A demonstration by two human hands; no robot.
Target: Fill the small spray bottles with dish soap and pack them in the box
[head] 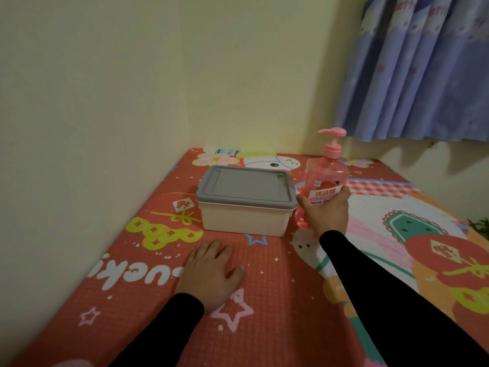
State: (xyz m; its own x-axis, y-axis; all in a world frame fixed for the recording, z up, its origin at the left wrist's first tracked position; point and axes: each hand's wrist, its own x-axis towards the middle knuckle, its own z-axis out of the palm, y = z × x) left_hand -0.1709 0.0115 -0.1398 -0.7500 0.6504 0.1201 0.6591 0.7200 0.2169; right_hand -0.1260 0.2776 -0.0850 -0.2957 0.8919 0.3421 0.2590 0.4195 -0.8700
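A white plastic box with a grey lid shut on top sits in the middle of the red patterned mat. Right of it stands a pink pump bottle of dish soap, upright. My right hand grips the bottle around its lower body, fingers wrapped over the label. My left hand lies flat on the mat in front of the box, fingers spread, holding nothing. No small spray bottles are visible.
A cream wall runs along the left and back of the mat. A blue curtain hangs at the upper right. A green plant tip shows at the right edge.
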